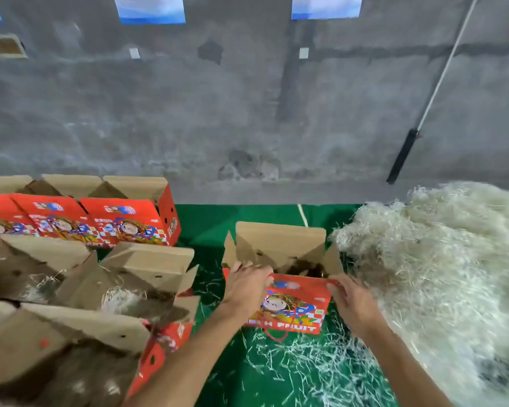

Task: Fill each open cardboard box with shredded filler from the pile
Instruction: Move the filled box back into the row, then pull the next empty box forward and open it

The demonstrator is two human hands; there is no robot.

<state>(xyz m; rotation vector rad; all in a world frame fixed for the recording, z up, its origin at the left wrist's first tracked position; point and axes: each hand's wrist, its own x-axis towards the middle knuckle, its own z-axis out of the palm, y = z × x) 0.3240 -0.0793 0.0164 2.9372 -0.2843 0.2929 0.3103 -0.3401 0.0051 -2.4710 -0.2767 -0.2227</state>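
Note:
A red printed cardboard box (pixel 296 309) stands open on the green floor, its brown flaps raised; its inside looks dark and I see no filler in it. My left hand (pixel 247 284) grips the near-left top edge of this box. My right hand (pixel 350 298) pinches the near-right corner of the same edge. A big pile of pale shredded filler (pixel 441 265) lies just right of the box, almost touching it.
Several open red boxes (pixel 124 289) crowd the left, some with shreds inside. Loose shreds (pixel 312 365) litter the green floor (pixel 218 224) near me. A grey wall (pixel 247 113) rises behind, with a black-handled pole (pixel 406 151) leaning on it.

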